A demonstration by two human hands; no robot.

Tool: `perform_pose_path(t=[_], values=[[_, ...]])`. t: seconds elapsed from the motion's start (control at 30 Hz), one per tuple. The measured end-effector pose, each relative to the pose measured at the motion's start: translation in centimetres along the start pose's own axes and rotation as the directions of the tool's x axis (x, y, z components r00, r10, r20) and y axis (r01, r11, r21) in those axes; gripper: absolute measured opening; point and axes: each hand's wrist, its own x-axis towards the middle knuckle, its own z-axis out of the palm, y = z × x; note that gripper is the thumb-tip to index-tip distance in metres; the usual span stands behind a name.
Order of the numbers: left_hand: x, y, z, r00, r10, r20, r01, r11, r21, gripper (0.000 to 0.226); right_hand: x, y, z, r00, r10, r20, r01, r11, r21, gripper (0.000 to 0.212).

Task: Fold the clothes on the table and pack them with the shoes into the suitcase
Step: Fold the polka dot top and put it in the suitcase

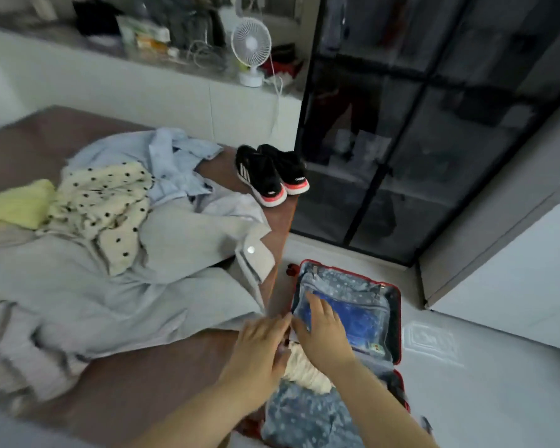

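A red suitcase lies open on the floor beside the brown table. My right hand reaches over the suitcase's blue lining with straight fingers. My left hand is beside it at the table's edge, fingers extended, above a cream garment lying in the suitcase. On the table sit a pale grey garment, a cream polka-dot piece, a light blue shirt and a yellow garment. Black shoes with pink soles stand at the table's far corner.
A white fan stands on a cluttered ledge behind the table. A dark glass-fronted cabinet rises past the suitcase. A white cupboard is at the right, with pale floor between.
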Motion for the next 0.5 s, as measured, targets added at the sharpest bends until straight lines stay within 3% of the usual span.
perform_pose_path(t=[0.07, 0.17, 0.33, 0.5], values=[[-2.6, -4.2, -3.5, 0.999, 0.0, -0.048, -0.001, 1.0, -0.025, 0.071, -0.4, -4.6, 1.1, 0.998, -0.026, -0.065, 0.031, 0.996, 0.079, 0.06], [-5.3, -10.0, -8.2, 0.984, 0.009, -0.18, 0.007, 0.996, 0.092, 0.069, -0.8, -10.4, 2.7, 0.993, -0.049, -0.109, 0.061, 0.991, 0.116, 0.055], [-7.1, -15.8, -13.4, 0.974, -0.069, -0.215, 0.076, 0.997, 0.025, 0.08, -0.5, -16.4, 4.5, 0.993, 0.019, -0.113, 0.009, 0.97, 0.244, 0.056], [-6.2, -19.6, -15.3, 0.964, -0.149, -0.219, 0.166, 0.984, 0.065, 0.064, 1.4, -19.7, 5.4, 0.993, -0.031, -0.116, 0.053, 0.981, 0.188, 0.053]])
